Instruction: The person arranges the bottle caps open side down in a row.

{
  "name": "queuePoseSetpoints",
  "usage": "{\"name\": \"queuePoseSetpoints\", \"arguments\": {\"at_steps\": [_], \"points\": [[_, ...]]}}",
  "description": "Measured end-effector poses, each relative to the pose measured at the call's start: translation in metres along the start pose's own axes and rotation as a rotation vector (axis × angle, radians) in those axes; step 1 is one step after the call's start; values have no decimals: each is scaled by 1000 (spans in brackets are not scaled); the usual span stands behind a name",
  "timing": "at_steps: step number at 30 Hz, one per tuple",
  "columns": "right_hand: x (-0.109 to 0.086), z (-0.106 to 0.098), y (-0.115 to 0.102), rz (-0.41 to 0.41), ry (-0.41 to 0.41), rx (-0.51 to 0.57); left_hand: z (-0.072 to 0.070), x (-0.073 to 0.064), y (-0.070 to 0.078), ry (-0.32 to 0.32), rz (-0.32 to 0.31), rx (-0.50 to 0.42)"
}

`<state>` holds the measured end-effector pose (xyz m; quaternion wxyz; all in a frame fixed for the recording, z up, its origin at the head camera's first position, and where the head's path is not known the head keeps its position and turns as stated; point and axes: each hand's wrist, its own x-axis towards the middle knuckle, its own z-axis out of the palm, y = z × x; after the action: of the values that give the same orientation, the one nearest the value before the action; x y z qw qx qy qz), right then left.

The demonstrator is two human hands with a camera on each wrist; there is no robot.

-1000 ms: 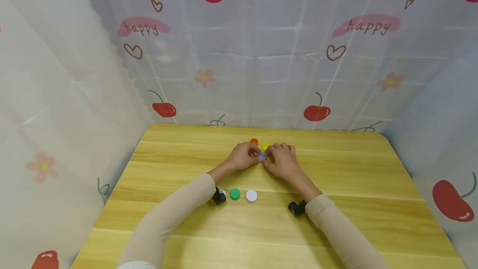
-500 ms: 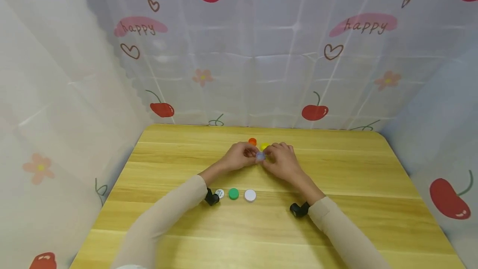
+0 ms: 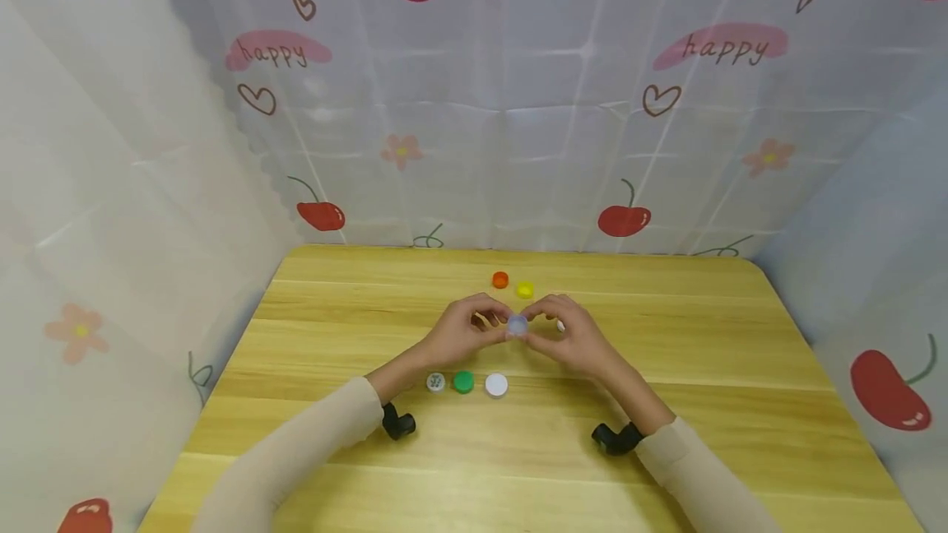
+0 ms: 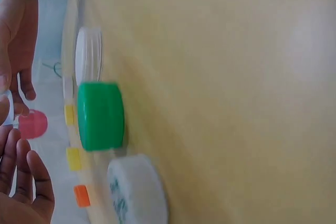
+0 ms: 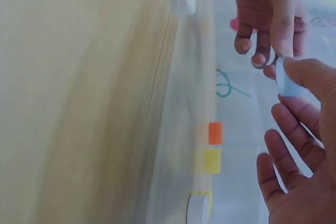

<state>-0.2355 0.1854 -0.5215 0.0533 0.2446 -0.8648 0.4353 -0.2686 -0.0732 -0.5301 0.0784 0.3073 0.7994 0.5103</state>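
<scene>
Fingers of both hands pinch a small translucent pale blue cap (image 3: 518,324) between them, the left hand (image 3: 462,331) on one side and the right hand (image 3: 573,337) on the other. In the right wrist view, the blue cap (image 5: 287,80) is off the table, with the thumbs and fingertips at its edge. Just beyond the hands lie an orange cap (image 3: 500,280) and a yellow cap (image 3: 525,290). A white cap (image 3: 560,325) shows only in part behind the right fingers. Another yellow cap (image 4: 70,115) appears in the left wrist view.
Nearer the person, a row holds a white cap with dark markings (image 3: 435,383), a green cap (image 3: 463,382) and a plain white cap (image 3: 496,386). A wooden table (image 3: 518,467) lies beneath, with a cherry-print curtain (image 3: 511,171) along its back edge.
Both hands have drawn back toward the person with the blue cap. The yellow cap and part of the white cap near the right hand have come into sight, and the marked cap is uncovered.
</scene>
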Motion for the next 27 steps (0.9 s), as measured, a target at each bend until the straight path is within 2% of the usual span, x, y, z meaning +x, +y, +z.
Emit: {"name": "queuePoseSetpoints", "arguments": {"at_steps": [7,17,22,27], "points": [[-27,-4,-10,-33,-17,76,17,-25,15,12,64,-51],[-43,-1,-19,-74,-15,111,26,-42,24,27,87,-61],[-45,2,-19,-92,12,137,27,-44,27,10,37,-106],[-46,4,-19,-129,54,167,25,-41,30,-36,-73,-270]]}}
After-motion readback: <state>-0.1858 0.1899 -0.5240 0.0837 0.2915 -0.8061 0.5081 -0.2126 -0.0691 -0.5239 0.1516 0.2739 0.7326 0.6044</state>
